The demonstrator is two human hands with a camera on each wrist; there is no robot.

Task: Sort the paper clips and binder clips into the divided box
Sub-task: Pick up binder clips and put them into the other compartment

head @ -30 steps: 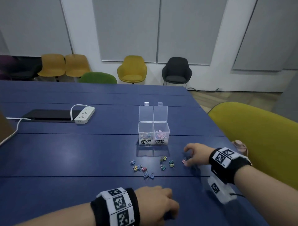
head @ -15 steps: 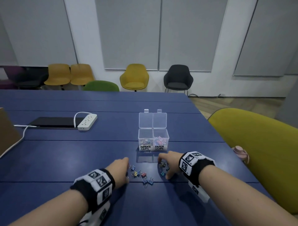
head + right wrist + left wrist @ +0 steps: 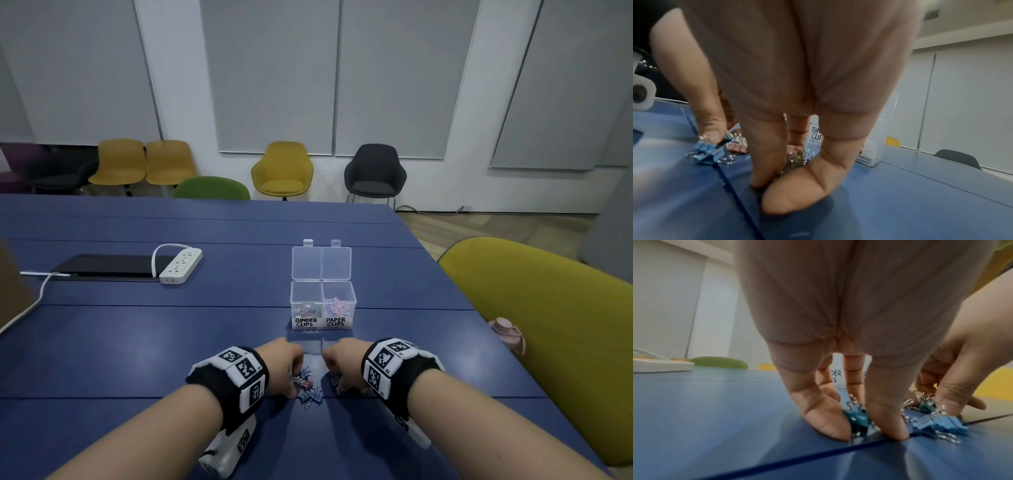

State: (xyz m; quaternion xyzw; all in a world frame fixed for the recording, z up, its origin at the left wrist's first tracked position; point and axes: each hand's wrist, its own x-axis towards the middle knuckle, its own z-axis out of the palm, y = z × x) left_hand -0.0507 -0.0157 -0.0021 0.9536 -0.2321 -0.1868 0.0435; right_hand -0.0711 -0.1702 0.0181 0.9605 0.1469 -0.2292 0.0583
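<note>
Blue table [image 3: 137, 342]: two hands, one divided box [image 3: 322, 305], two compartments.

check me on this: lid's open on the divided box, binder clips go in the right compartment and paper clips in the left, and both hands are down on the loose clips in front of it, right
One slip: the sides are swapped. In the head view the divided box has its BINDER CLIPS label on the left compartment and PAPER CLIPS on the right. The rest holds: lid open, left hand and right hand down on the loose binder clips in front.
</note>
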